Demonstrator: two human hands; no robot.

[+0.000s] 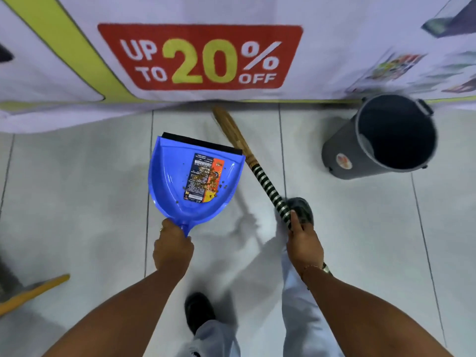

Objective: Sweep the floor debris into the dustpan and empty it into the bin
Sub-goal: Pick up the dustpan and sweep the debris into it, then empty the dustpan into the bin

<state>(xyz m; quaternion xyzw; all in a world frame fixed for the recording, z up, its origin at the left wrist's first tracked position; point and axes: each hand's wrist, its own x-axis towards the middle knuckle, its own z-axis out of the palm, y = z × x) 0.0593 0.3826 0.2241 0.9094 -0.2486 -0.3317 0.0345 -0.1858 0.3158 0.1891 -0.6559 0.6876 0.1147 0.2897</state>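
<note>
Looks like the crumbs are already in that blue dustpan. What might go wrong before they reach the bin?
Two risks, judging by this view. The debris lies loose in the dustpan, held only by its handle in the left hand; a tilt may spill it. The bin stands off to the right, and the broom in the right hand lies between them, so the pan might knock it.

The dustpan [177, 186] is glossy blue plastic with a black rubbery lip and a printed paper label [203, 177]. The broom [247, 155] shows wood-coloured fibres. The bin [378, 140] is matt grey plastic; the floor [77, 189] is smooth, shiny tile.
</note>
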